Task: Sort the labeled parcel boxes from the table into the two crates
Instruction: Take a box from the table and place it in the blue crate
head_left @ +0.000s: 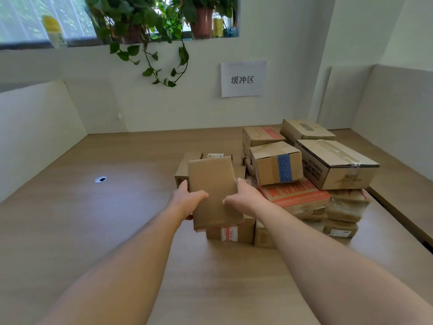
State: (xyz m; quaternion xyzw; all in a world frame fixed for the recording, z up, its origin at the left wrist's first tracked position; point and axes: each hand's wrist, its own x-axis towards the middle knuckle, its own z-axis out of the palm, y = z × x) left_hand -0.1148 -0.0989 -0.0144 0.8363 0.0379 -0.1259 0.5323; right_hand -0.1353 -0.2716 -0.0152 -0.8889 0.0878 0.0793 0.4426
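Observation:
A small plain brown parcel box point(214, 188) is held above the wooden table point(93, 231), its bare face turned toward me. My left hand point(188, 199) grips its left side and my right hand point(243, 198) grips its right side. Behind and to the right lies a pile of several cardboard parcel boxes, among them a box with blue tape point(276, 163), a large box with printed text point(335, 163) and a flat box with orange print point(295, 195). Directly below the held box sits a box with a red-and-white label point(230, 233). No crate is in view.
White partition panels point(35, 127) wall in the table on the left, back and right. A paper sign point(243, 79) hangs on the back wall. Potted plants point(150, 26) trail from the window sill above. A round cable hole point(101, 179) sits in the tabletop at the left.

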